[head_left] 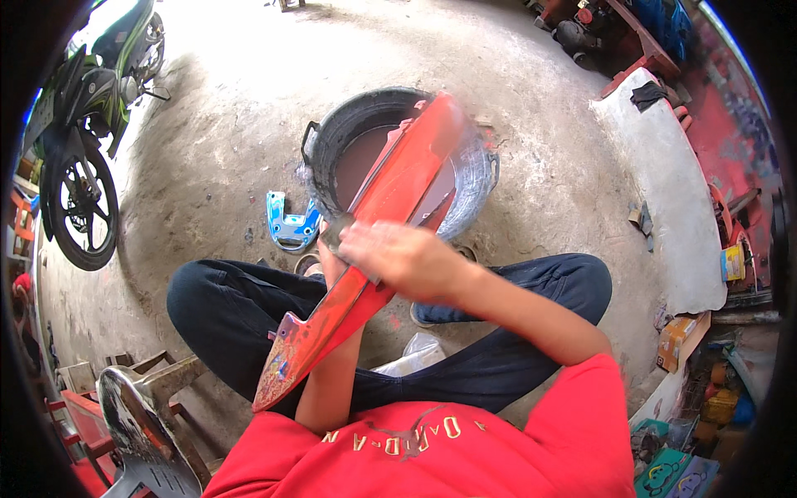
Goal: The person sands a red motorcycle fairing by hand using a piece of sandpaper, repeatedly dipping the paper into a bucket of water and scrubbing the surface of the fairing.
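Observation:
A long red motorcycle body panel slants from near my chest, at lower left, up over a black tub. My left hand reaches beneath the panel and supports it around the middle; most of its fingers are hidden. On the panel's upper face lies my right hand, its fingers bent and slightly blurred. A small dark grey piece, perhaps sandpaper, shows at those fingertips. Murky brownish water fills part of the tub. The panel's near tip is scuffed and mottled.
Left of the tub, a blue-and-white plastic part lies on the concrete floor. A motorcycle stands at far left, a worn chair at lower left. Along the right are a pale slab and clutter with a cardboard box.

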Demonstrator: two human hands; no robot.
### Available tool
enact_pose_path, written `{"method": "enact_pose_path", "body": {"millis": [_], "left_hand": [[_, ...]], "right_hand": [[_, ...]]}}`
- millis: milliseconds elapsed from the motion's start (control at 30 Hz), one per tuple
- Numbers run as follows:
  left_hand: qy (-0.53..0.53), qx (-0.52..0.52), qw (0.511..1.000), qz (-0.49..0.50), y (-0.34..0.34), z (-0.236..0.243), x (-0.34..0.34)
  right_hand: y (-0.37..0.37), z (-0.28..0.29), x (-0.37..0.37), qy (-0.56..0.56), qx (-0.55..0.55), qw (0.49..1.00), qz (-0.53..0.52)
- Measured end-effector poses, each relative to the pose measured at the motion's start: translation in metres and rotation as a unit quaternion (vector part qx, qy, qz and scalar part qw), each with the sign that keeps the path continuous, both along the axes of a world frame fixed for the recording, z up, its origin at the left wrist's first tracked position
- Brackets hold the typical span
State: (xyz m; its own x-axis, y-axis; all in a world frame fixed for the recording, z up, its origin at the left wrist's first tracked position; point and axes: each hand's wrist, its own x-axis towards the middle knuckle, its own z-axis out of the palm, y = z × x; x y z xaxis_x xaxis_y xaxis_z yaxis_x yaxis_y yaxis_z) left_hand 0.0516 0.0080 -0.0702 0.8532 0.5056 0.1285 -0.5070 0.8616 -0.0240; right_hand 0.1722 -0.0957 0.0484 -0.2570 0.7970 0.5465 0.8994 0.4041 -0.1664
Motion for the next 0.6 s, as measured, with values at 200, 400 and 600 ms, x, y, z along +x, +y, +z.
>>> {"method": "enact_pose_path", "body": {"millis": [200, 400, 600], "left_hand": [[0.255, 0.025, 0.966, -0.035, -0.021, 0.081, 0.007], [-0.118, -0.004, 0.993, -0.022, -0.006, 0.017, 0.009], [0.027, -0.066, 0.996, -0.060, -0.006, 0.029, 0.000]], "right_hand": [[0.000, -0.018, 0.101, 0.045, -0.170, 0.951, -0.255], [-0.006, -0.011, 0.044, 0.023, -0.083, 0.995, -0.044], [-0.008, -0.002, 0.049, 0.011, -0.090, 0.992, -0.089]]}}
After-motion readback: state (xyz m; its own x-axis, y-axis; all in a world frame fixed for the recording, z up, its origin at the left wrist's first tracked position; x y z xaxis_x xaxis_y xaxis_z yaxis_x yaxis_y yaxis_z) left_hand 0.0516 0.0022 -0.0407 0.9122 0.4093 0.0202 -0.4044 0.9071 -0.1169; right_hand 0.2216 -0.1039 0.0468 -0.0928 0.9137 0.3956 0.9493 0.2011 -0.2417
